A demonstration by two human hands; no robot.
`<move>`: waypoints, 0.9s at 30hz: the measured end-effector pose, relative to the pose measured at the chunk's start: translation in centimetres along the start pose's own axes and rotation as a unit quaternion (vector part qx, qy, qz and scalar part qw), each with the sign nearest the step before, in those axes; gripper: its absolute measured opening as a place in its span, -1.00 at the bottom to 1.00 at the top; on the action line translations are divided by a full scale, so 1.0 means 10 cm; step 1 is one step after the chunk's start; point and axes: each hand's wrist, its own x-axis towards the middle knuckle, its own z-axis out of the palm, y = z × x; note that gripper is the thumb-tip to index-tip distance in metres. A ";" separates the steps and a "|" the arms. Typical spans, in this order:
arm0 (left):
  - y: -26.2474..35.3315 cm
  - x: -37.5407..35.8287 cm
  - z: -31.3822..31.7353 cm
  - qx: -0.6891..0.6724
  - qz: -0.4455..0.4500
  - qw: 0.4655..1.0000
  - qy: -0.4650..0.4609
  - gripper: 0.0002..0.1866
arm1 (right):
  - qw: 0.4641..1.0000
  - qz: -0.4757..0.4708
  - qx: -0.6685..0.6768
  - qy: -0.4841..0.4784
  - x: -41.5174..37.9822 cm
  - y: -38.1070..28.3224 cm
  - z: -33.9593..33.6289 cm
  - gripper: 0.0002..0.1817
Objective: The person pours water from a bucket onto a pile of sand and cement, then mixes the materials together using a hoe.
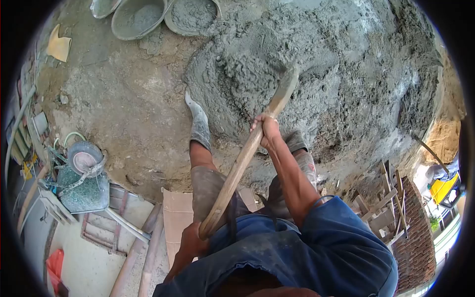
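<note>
A long wooden handle [237, 171] runs diagonally in front of my body. My left hand [192, 241] is closed round its lower end, near my waist. Further up, my right hand [267, 129] grips the same handle with wrapped fingers. The handle's far end [289, 81] reaches into a large heap of wet grey mortar [321, 89]; any blade there is hidden or too coated to make out. My boots stand at the heap's near edge, the left one [199, 119] smeared pale grey.
Mortar-coated buckets [140, 19] stand at the top left. An upturned wheelbarrow [81, 190] lies at the left beside pipes [133, 252] and a flat cardboard piece [178, 215]. Scrap wood [383, 208] and stacked bricks or tiles [415, 237] are at the right.
</note>
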 end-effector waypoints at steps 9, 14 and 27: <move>1.05 1.31 -0.09 -0.103 0.154 0.981 -0.065 -0.52 | 0.958 -0.240 -0.062 0.147 0.10 -1.90 -0.47 -0.93; 0.89 0.79 -0.63 -0.085 0.044 0.987 -0.127 -0.50 | 0.985 -0.079 -0.103 0.117 0.55 -0.90 -0.23 -0.72; -0.24 5.68 -0.28 -0.810 0.131 0.561 0.109 -0.23 | 0.557 -0.478 -0.669 0.118 2.29 -1.44 2.06 -0.48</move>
